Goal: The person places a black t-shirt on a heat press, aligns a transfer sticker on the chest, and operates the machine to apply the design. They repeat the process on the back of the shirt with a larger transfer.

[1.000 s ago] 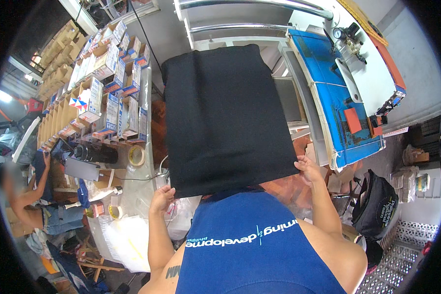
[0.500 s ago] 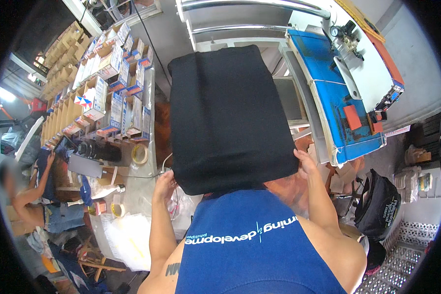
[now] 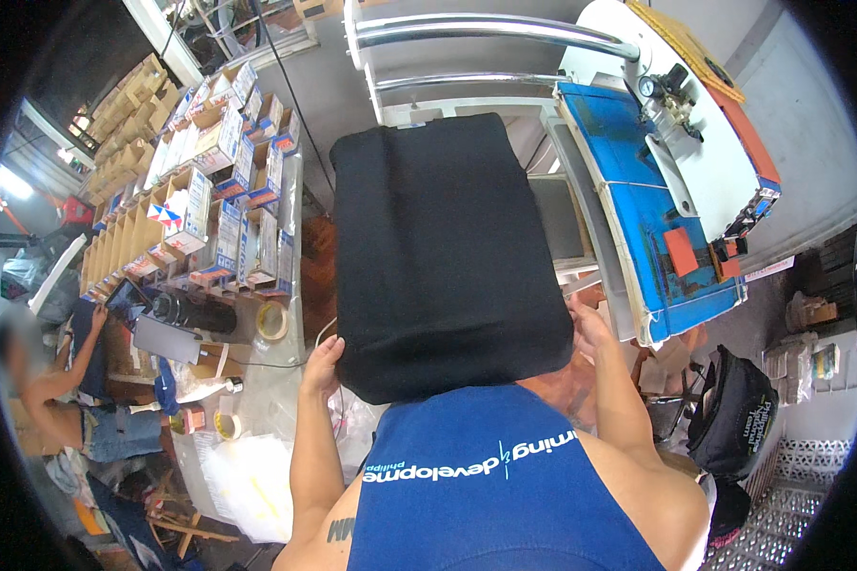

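Observation:
A black cloth (image 3: 443, 247) lies stretched over a broad rectangular board in front of me, its near edge close to my chest. At its near left corner, my left hand (image 3: 325, 363) is closed on the cloth's edge, thumb on the outer side. My right hand (image 3: 588, 326) is closed at the near right edge of the same cloth, its fingertips partly hidden behind the edge. The cloth has shallow creases near its front, and what supports it underneath is hidden.
A press machine with a blue bed (image 3: 652, 228) stands to the right, below chrome rails (image 3: 490, 33). Cardboard boxes (image 3: 200, 205) crowd a table at left, with tape rolls (image 3: 272, 322) and a black bottle (image 3: 195, 312). Another person (image 3: 62, 385) works far left. A black bag (image 3: 733, 414) sits at right.
The cloth-covered board and surroundings sit slightly lower in the picture. My hands stay at the cloth's near corners, the right hand's fingers now less visible on top.

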Motion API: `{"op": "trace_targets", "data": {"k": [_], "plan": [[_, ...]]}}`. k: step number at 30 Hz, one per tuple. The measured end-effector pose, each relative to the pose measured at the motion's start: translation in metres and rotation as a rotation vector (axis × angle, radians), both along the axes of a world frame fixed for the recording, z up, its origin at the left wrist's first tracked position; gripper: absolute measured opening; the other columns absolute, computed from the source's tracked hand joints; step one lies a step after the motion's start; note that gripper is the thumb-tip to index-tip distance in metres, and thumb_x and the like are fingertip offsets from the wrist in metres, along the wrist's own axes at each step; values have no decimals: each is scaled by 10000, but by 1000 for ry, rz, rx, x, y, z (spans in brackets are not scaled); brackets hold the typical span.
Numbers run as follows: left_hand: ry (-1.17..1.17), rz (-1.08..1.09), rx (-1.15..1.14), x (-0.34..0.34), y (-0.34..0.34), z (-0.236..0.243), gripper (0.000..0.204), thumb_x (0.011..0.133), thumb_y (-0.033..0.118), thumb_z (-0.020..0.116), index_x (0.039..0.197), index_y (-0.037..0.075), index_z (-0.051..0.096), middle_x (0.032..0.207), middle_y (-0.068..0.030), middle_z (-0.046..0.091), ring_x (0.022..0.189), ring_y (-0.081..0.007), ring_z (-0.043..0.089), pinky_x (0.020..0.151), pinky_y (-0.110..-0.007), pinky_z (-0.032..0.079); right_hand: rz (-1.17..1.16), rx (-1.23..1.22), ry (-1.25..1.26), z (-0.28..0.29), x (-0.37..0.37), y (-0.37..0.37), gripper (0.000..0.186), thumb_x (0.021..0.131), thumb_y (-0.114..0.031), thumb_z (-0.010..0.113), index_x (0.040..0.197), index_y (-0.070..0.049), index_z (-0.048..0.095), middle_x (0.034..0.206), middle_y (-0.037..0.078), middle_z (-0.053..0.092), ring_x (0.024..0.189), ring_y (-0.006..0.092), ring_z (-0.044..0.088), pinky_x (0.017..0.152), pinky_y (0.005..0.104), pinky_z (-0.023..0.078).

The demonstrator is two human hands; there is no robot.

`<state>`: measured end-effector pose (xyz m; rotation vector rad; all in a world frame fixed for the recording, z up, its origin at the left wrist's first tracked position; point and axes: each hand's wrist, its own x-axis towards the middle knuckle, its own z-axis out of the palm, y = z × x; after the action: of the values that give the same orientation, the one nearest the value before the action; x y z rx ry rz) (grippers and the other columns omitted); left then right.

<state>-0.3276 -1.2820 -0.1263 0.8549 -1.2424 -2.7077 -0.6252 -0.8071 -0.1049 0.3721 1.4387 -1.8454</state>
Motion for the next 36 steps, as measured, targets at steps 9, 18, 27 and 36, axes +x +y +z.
{"op": "trace_targets", "data": {"k": [9,18,27,36], "plan": [[-52,85,37,9,-2,-14,250,1021,235,601,1158,31,642,1136,-75,715,1021,-201,681,921,-357,536,-8,46,54,-8,7,-3,308,1008,-245,627,1174,14,647,1145,108,709,1063,216,655,989,363,471],[-77,163,-8,3,2,-18,322,1027,227,593,1273,21,602,1202,-92,687,1101,-209,645,997,-362,496,-69,106,162,-24,14,-1,300,1024,-273,603,1113,6,670,1118,112,710,1033,210,646,979,356,469],[-261,249,-320,24,13,-48,266,1058,228,535,1129,-2,647,1093,-57,702,1006,-166,629,901,-339,496,-17,728,577,-47,33,-2,440,1086,-357,428,1213,-12,668,1134,130,709,1073,229,635,980,361,469],[-252,270,-706,16,21,-59,362,1094,306,455,1162,-3,631,1125,-89,661,1045,-166,596,943,-318,467,96,982,561,-6,35,-15,549,1056,-490,462,1122,17,662,1004,194,675,973,257,621,908,382,462]]}}
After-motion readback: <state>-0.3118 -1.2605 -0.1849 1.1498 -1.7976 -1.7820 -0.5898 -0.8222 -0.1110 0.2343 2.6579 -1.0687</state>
